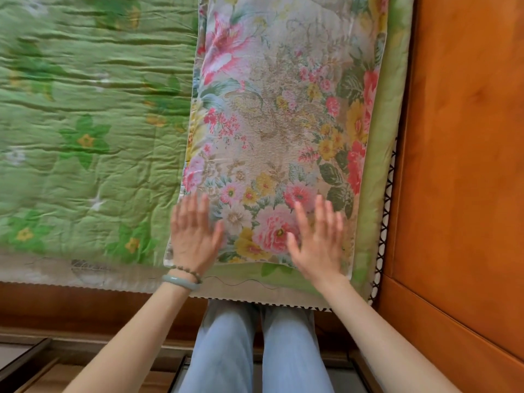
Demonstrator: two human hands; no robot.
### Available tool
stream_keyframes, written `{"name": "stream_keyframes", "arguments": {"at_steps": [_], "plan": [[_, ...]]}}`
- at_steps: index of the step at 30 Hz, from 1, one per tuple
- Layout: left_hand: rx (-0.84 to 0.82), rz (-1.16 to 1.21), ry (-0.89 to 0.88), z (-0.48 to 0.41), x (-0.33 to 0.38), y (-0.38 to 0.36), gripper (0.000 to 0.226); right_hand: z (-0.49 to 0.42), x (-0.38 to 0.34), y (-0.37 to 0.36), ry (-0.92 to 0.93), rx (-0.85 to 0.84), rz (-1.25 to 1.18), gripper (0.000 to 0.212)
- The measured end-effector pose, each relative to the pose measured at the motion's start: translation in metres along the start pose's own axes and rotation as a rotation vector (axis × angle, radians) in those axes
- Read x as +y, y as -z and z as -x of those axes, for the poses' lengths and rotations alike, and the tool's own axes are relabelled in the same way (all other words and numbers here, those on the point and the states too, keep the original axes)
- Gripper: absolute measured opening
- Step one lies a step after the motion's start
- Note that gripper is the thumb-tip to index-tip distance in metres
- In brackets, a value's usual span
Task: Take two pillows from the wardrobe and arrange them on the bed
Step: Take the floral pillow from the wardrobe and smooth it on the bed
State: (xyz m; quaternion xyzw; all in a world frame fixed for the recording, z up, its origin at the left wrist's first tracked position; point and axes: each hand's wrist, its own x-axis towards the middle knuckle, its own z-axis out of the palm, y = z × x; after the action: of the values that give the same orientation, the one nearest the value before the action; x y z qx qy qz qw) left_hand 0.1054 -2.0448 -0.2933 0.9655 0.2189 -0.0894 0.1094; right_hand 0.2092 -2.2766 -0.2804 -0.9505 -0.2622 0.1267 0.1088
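Observation:
A long pillow (pixel 280 114) in a pink, yellow and green floral cover lies flat on the bed, along the headboard side at the right. My left hand (pixel 194 234) lies with straight fingers on the pillow's near left corner. My right hand (pixel 317 239) lies flat with spread fingers on its near right part. Both hands are slightly blurred. Only this one pillow is in view.
A green quilt (pixel 85 123) with flower prints covers the bed to the left of the pillow. An orange wooden headboard (pixel 465 137) stands at the right. The bed's wooden side rail (pixel 85 304) runs along the near edge, with my legs in light jeans (pixel 255 350) against it.

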Motion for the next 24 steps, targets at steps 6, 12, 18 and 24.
{"name": "stream_keyframes", "arguments": {"at_steps": [6,12,18,24], "plan": [[0.035,-0.003,-0.336,-0.029,0.043,-0.036,0.057,-0.04,-0.016,-0.047,0.248,-0.021,0.148,0.062],[0.05,-0.086,-0.417,-0.029,-0.001,-0.085,0.064,-0.032,0.06,-0.084,0.137,0.08,0.147,0.064],[-0.014,-0.015,-0.34,-0.036,0.016,-0.058,0.064,-0.044,0.046,-0.06,0.076,0.055,0.001,0.068],[0.169,0.028,-0.327,-0.118,0.048,-0.004,0.064,-0.137,0.018,-0.002,-0.002,0.217,-0.006,0.069]]}}
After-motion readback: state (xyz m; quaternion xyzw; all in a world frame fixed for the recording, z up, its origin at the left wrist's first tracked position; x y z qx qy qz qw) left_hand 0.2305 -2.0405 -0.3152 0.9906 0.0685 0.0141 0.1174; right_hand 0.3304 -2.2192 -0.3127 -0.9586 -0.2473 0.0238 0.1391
